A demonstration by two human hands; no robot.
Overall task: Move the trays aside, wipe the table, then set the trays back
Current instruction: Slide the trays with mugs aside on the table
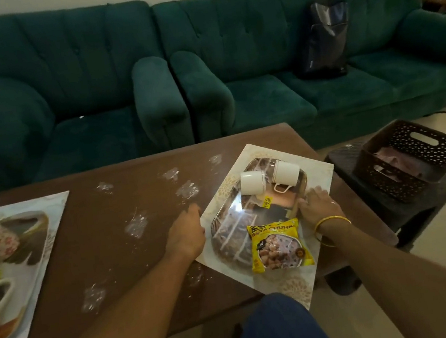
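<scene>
A white patterned tray [315, 174] lies on the right part of the brown table [107, 251]. It carries two white cups on their sides [252, 183] [287, 172] and a yellow soya chunks packet [280, 246]. My left hand [187, 237] grips the tray's left edge. My right hand [317, 207] rests on its right side with fingers curled on the tray. A second white tray [52, 210] with floral cups on it sits at the table's far left edge. White smudges [187, 189] dot the tabletop between the trays.
A dark perforated basket [412, 159] stands on a black stool [437, 193] right of the table. Behind the table are a green armchair [66, 84] and a green sofa [272, 56] with a black backpack [323, 37]. My knee in blue [276, 330] is at the table's near edge.
</scene>
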